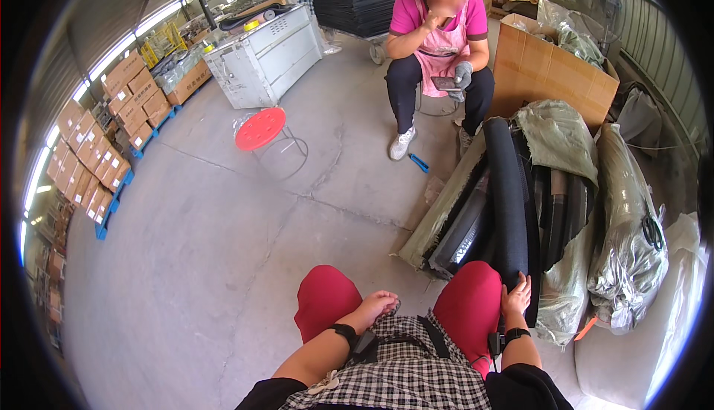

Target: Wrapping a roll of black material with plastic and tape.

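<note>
My right hand (516,296) is wrapped against the lower end of a long black roll of sheet material (509,194), beside my right knee. The roll leans out of an open woven sack (554,131) that holds several more dark rolls. Over my lap, next to my left knee, my left hand (378,307) is closed with its fingers curled. Something small and greyish shows at its fingertips, perhaps a bit of the checked apron (401,365); I cannot make it out. Each of my wrists wears a dark strap with a small device.
A person (442,38) in a pink apron sits ahead, holding a phone (446,83). On the floor lie a blue-handled tool (419,162) and a red stool (260,129) stands farther left. A large carton (550,68), wrapped bundle (628,239), grey metal cabinet (268,57) and stacked boxes (134,101) surround the area.
</note>
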`<action>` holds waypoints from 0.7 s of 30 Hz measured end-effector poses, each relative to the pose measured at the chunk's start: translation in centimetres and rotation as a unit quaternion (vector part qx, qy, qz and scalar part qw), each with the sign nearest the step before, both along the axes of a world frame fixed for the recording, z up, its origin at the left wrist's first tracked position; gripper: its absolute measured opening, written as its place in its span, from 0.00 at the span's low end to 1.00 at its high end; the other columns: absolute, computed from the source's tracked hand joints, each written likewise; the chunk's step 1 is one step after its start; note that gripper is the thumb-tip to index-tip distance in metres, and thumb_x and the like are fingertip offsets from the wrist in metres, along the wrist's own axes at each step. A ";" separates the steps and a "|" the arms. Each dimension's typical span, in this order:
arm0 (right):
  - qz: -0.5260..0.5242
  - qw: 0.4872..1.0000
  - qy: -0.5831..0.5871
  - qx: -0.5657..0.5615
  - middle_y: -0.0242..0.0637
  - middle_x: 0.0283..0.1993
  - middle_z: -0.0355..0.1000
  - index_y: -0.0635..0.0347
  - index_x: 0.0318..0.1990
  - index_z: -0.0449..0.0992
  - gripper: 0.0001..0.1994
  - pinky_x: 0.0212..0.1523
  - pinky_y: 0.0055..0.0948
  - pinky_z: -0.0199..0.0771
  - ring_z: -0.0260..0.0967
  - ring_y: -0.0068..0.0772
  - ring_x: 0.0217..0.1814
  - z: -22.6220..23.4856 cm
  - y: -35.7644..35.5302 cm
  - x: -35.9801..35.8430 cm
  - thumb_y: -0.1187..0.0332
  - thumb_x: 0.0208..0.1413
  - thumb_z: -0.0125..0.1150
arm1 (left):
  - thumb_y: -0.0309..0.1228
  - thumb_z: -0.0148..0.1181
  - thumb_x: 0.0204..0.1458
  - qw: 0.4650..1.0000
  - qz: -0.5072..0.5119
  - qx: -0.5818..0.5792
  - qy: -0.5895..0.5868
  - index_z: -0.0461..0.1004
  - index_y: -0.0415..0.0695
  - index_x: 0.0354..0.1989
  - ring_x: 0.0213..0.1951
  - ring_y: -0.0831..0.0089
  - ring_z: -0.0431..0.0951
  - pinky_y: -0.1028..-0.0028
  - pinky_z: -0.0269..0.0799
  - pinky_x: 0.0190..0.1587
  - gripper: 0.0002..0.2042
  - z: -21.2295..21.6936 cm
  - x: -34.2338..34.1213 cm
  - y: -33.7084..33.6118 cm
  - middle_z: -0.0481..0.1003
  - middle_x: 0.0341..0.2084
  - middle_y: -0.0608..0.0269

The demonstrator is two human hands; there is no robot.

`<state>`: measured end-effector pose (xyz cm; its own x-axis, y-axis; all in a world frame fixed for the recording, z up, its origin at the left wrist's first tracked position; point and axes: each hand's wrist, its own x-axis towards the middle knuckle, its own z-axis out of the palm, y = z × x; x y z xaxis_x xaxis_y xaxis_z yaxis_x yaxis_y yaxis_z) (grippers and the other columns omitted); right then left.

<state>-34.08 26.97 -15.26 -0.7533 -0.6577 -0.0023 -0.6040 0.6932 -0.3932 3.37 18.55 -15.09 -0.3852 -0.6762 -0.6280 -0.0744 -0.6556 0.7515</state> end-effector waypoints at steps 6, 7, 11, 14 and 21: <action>0.002 1.000 0.001 -0.005 0.37 0.64 0.42 0.41 0.57 0.50 0.33 0.60 0.45 0.47 0.42 0.44 0.65 -0.1 0.0 0.1 0.60 0.42 0.60 | 0.31 0.49 0.52 1.000 0.005 0.000 0.002 0.69 0.42 0.38 0.36 0.78 0.72 0.80 0.67 0.39 0.09 -0.3 0.0 0.0 0.73 0.34 0.63; 0.002 1.000 0.001 -0.005 0.37 0.64 0.42 0.41 0.57 0.50 0.33 0.60 0.45 0.47 0.42 0.44 0.65 0.0 0.0 0.1 0.60 0.42 0.60 | 0.31 0.49 0.52 1.000 0.006 0.001 0.001 0.69 0.42 0.38 0.36 0.78 0.72 0.80 0.67 0.39 0.09 -0.2 0.0 0.0 0.73 0.34 0.63; -0.001 1.000 -0.003 -0.002 0.37 0.64 0.42 0.41 0.57 0.50 0.33 0.60 0.45 0.47 0.42 0.45 0.65 0.1 -0.1 0.1 0.60 0.42 0.60 | 0.31 0.49 0.52 1.000 0.006 -0.001 0.002 0.70 0.42 0.38 0.35 0.78 0.72 0.80 0.67 0.38 0.09 -0.1 0.0 0.0 0.73 0.34 0.63; -0.002 1.000 -0.005 -0.003 0.37 0.64 0.42 0.41 0.57 0.50 0.34 0.60 0.45 0.47 0.42 0.45 0.65 0.3 -0.1 0.2 0.61 0.42 0.60 | 0.31 0.49 0.52 1.000 0.008 0.001 0.003 0.70 0.42 0.38 0.35 0.78 0.73 0.80 0.67 0.38 0.09 -0.1 0.1 0.0 0.74 0.33 0.63; 0.001 1.000 0.001 -0.006 0.37 0.64 0.42 0.40 0.57 0.50 0.34 0.59 0.46 0.48 0.42 0.45 0.65 -0.1 0.0 0.0 0.61 0.42 0.60 | 0.30 0.52 0.49 1.000 0.021 0.005 0.008 0.70 0.44 0.36 0.32 0.81 0.72 0.82 0.65 0.35 0.07 0.1 -0.2 0.1 0.74 0.31 0.65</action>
